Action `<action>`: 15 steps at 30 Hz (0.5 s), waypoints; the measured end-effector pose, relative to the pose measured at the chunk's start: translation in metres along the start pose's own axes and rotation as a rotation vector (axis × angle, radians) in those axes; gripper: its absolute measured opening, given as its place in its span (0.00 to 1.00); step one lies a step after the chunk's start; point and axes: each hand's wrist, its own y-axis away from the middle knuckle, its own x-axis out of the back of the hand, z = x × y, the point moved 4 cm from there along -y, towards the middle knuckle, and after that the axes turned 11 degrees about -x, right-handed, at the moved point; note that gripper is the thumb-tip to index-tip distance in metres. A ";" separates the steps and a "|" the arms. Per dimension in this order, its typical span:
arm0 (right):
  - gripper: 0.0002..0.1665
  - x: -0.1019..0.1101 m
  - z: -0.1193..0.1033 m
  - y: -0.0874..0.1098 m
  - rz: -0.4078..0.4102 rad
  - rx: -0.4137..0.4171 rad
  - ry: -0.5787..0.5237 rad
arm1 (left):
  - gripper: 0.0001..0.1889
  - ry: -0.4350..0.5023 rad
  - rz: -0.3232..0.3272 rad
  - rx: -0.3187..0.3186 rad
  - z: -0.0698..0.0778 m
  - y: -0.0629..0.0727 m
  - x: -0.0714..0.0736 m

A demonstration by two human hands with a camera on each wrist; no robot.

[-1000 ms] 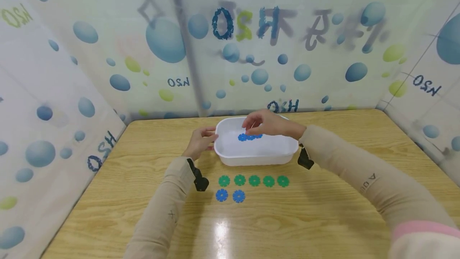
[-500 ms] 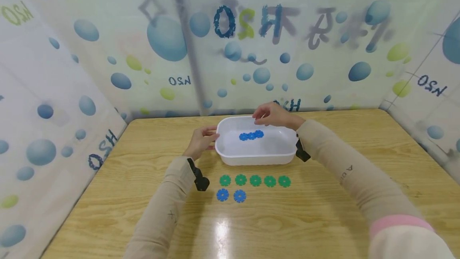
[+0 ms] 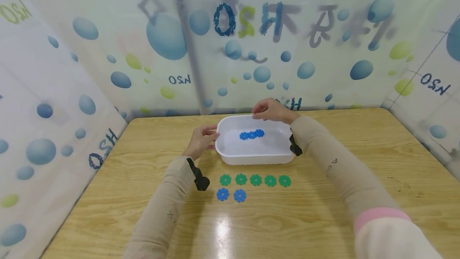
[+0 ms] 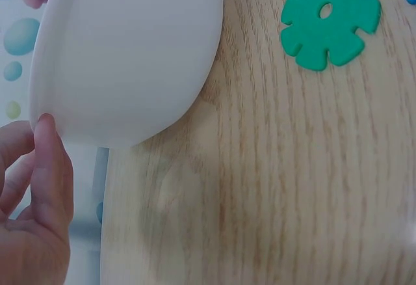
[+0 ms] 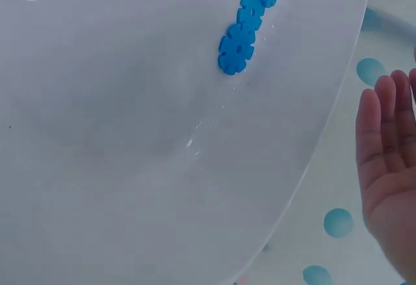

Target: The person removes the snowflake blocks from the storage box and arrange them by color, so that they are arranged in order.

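A white oval plastic tub point(image 3: 230, 159) sits toward the back of the table. My left hand point(image 3: 199, 142) grips its left end, and in the left wrist view the thumb tip lies on the rim. Inside the tub are three blue notched plastic discs point(image 3: 252, 134) in a row, edges overlapping. My right hand point(image 3: 272, 111) hovers over the far rim; in the right wrist view its fingers are extended with nothing in them. In front of the tub lies a row of several green notched discs point(image 3: 256, 180), with two blue discs point(image 3: 231, 195) below.
The wooden table point(image 3: 323, 211) reaches back to a curtain point(image 3: 316, 43) printed with blue and green bubbles. Similar printed sheets hang at both sides. A black camera is strapped to each wrist.
My right hand has lifted from over the blue discs and drawn back to the far rim, uncovering them. The left hand keeps its place on the tub, and the discs on the table lie unchanged.
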 end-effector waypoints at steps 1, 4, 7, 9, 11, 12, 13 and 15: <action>0.16 -0.001 -0.001 -0.001 -0.001 -0.002 -0.003 | 0.19 -0.004 0.001 0.000 0.000 0.000 0.001; 0.17 -0.003 -0.002 -0.006 -0.015 -0.009 -0.008 | 0.19 -0.010 0.001 0.000 0.000 0.000 0.002; 0.17 -0.005 -0.001 -0.010 -0.023 -0.009 -0.004 | 0.19 -0.011 -0.002 0.002 0.000 0.000 0.002; 0.16 -0.005 0.000 -0.012 -0.021 -0.006 -0.012 | 0.19 -0.010 -0.005 0.001 0.000 0.000 0.001; 0.15 -0.006 0.002 -0.013 -0.018 -0.006 -0.020 | 0.19 -0.010 -0.002 0.006 0.001 0.001 0.000; 0.14 -0.006 0.002 -0.014 -0.017 -0.010 -0.025 | 0.19 -0.012 -0.001 0.008 0.001 0.000 -0.001; 0.14 -0.007 0.002 -0.014 -0.018 -0.016 -0.029 | 0.19 -0.013 0.002 0.010 0.001 0.001 0.000; 0.14 -0.009 0.002 -0.016 -0.025 -0.028 -0.036 | 0.19 -0.013 0.011 0.012 0.002 0.002 0.001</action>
